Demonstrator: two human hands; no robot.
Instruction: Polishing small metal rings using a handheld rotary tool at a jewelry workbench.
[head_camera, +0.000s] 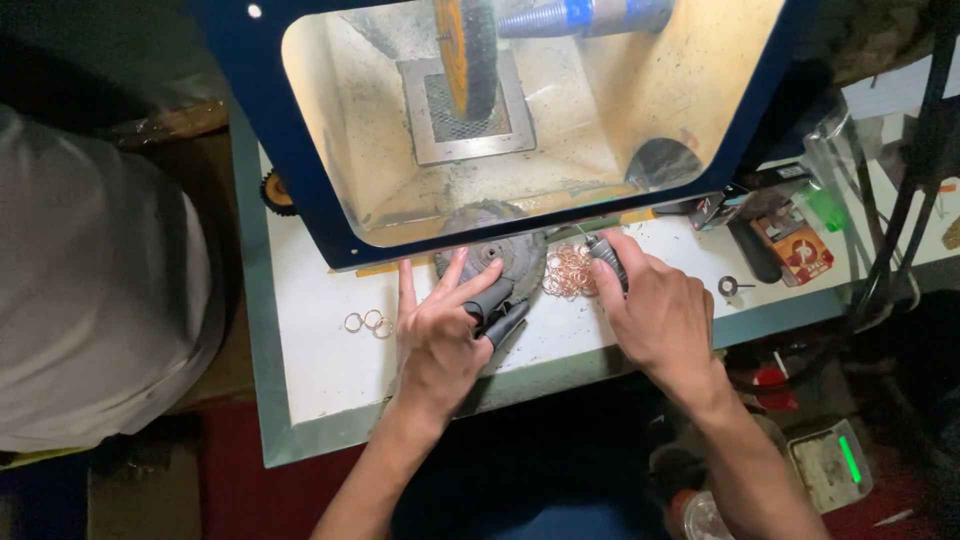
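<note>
- White worktop (320, 360) with a grey metal rim, dusty; dark red floor below the near edge.
- Blue-framed hood (270, 140) overhanging the far half of the worktop, buffing wheel (468, 55) inside on a spindle.
- Left hand (440, 335) spread flat, fingers splayed, dark finger covers (497, 305) on two fingertips, resting on a dark round buffing disc (500, 255) at the hood's mouth.
- Right hand (655, 315) curled, pinching a small dark tool (606, 258) against a heap of copper-coloured rings (569, 272) just beside the disc.
- Three loose rings (368, 322) left of the left hand, apart from the heap.
- Open worktop left and near; clutter and cables crowding the right edge.
- Another person's pale sleeve (90, 290) at far left.
</note>
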